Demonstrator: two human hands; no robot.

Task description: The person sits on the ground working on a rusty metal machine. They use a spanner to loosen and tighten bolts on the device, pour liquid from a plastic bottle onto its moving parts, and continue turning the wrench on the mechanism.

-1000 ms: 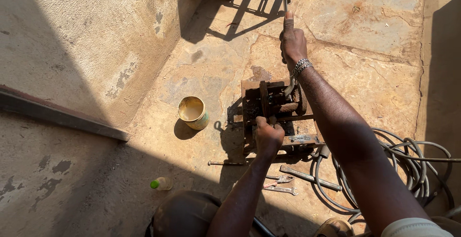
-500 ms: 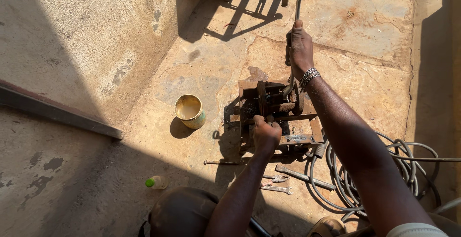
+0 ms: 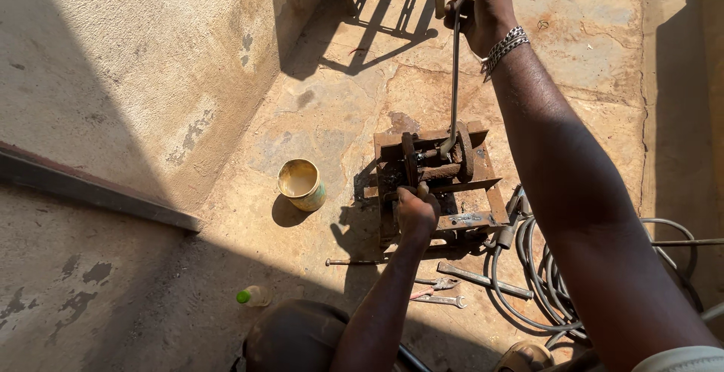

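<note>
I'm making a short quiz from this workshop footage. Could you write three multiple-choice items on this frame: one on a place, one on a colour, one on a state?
1. Where does the open tin stand?
A. Left of the rusty machine
B. On top of the machine
C. Among the hoses

2. What colour is the small bottle's cap?
A. Red
B. Green
C. White

3. What is the right hand doing?
A. Resting flat on the ground
B. Holding a spanner
C. Gripping the long lever

Answers:
1 A: the open tin sits on the concrete left of the rusty machine.
2 B: the small bottle shows a green cap.
3 C: the right hand is closed round the long lever, while the left hand rests on the machine.
</note>
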